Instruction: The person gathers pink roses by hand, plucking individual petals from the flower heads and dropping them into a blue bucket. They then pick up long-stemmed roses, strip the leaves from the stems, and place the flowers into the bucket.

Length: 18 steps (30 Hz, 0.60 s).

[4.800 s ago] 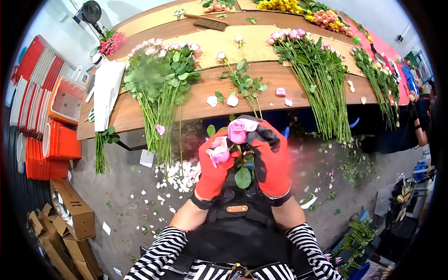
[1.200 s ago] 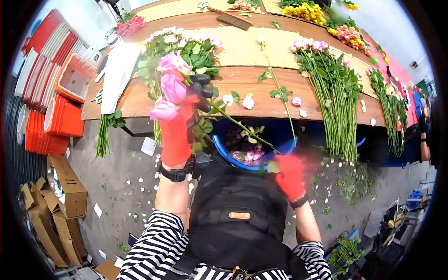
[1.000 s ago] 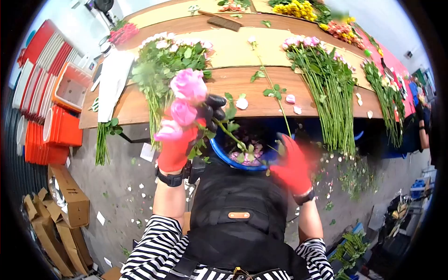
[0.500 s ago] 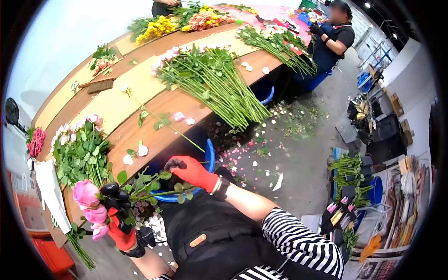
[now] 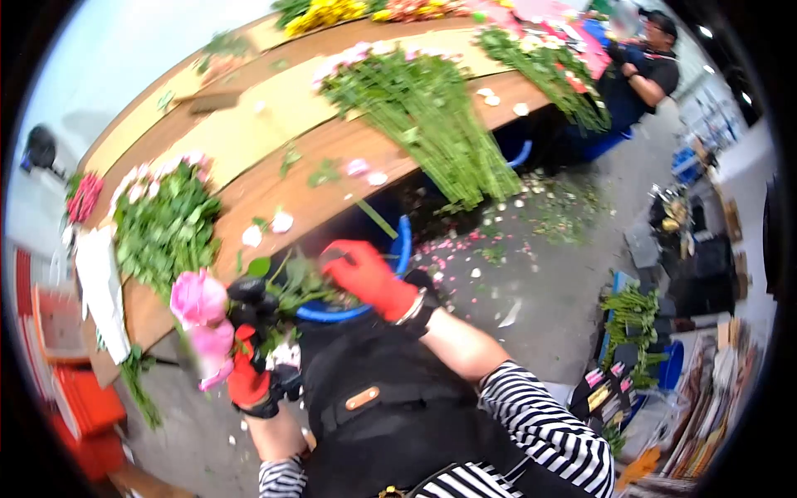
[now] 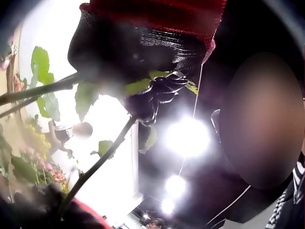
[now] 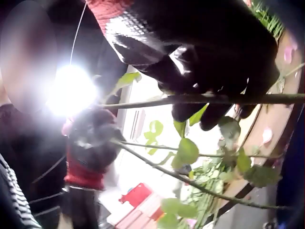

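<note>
In red-and-black gloves, the left hand (image 5: pixel 249 357) grips several stems just under large pink roses (image 5: pixel 199 299) at the lower left of the head view. Leafy stems (image 5: pixel 299 286) run from it toward the right hand (image 5: pixel 365 278), above a blue bucket's rim (image 5: pixel 404 249). The right wrist view shows the right hand (image 7: pixel 200 52) with its fingers curled round one thick stem (image 7: pixel 181 99); thinner leafy stems (image 7: pixel 190 181) spread below from the left hand (image 7: pixel 95 138). In the left wrist view, stems (image 6: pixel 95 169) leave the left hand (image 6: pixel 128 52); parts of the fingers are dark and blurred.
A wooden table (image 5: pixel 257 199) holds bunches of pink roses (image 5: pixel 415 108), their stems over the edge, and loose petals. White cloth (image 5: pixel 100 286) hangs at the left, near orange crates (image 5: pixel 87 398). Another person (image 5: pixel 652 70) stands at the far right.
The head view has swung rightward since one second ago. The right hand has come from the right onto the stems near the left hand, which keeps its grip on the roses.
</note>
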Each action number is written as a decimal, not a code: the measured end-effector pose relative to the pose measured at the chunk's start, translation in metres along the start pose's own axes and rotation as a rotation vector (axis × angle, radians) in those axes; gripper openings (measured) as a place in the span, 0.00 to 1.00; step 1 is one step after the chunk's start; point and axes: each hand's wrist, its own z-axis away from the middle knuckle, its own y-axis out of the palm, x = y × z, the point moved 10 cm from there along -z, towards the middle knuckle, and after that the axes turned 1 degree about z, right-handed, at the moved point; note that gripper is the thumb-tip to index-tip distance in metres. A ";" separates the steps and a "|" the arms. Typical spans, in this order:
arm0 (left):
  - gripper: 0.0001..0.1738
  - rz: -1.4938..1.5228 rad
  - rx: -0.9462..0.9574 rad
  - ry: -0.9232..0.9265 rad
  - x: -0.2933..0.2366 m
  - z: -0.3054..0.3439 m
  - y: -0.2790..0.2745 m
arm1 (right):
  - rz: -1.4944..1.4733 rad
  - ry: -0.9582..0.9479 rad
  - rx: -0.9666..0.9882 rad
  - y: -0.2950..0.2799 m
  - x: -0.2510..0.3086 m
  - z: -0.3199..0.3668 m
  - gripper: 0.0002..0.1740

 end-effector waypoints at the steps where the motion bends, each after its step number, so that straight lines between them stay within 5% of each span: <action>1: 0.16 -0.001 -0.007 0.018 -0.004 -0.002 -0.004 | 0.040 -0.082 -0.093 -0.016 0.002 -0.003 0.09; 2: 0.17 -0.004 -0.016 0.037 -0.009 -0.004 -0.010 | -0.001 0.037 -0.116 -0.030 -0.028 -0.006 0.10; 4: 0.17 0.015 -0.004 0.090 -0.024 -0.013 -0.014 | 0.313 -0.006 -0.221 -0.047 -0.002 0.008 0.13; 8: 0.23 0.017 -0.018 0.030 -0.005 -0.002 -0.039 | 0.374 0.041 0.057 -0.046 -0.086 0.009 0.19; 12: 0.29 -0.189 0.016 -0.125 0.013 0.007 -0.037 | 0.048 0.087 0.287 0.012 0.005 0.021 0.18; 13: 0.27 0.265 0.024 -0.303 0.048 0.011 -0.037 | 0.074 0.147 0.292 0.021 0.015 0.023 0.17; 15: 0.22 1.380 -0.306 -0.661 0.107 0.024 -0.032 | 0.017 0.286 0.351 0.043 0.003 0.021 0.11; 17: 0.18 2.612 -0.335 -0.876 0.076 0.025 -0.004 | 0.041 0.225 0.279 0.041 0.014 0.008 0.10; 18: 0.16 3.042 -0.403 -1.162 0.054 0.030 0.010 | 0.054 0.196 0.246 0.043 0.019 0.004 0.10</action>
